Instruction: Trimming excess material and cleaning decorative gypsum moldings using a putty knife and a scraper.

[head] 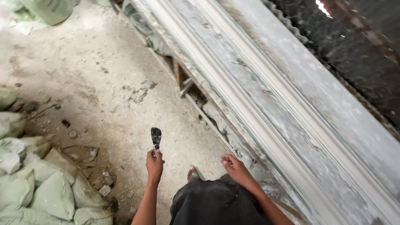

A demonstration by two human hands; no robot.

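My left hand [154,164] is closed around the handle of a small dark putty knife [156,136], whose blade points up and away from me over the dusty floor. My right hand [234,166] hangs loosely curled and holds nothing, close to the near edge of a long white moulded plaster bench [266,96] that runs diagonally from the top middle to the bottom right. I am wearing dark shorts [212,204], and one sandalled foot [193,173] shows between my hands.
Pale green filled sacks [37,187] are piled at the lower left, with more sacks [41,10] at the top left. Wooden frame pieces [179,77] show under the bench. A dark corrugated sheet [354,46] lies beyond it. Small debris dots the concrete floor [96,83].
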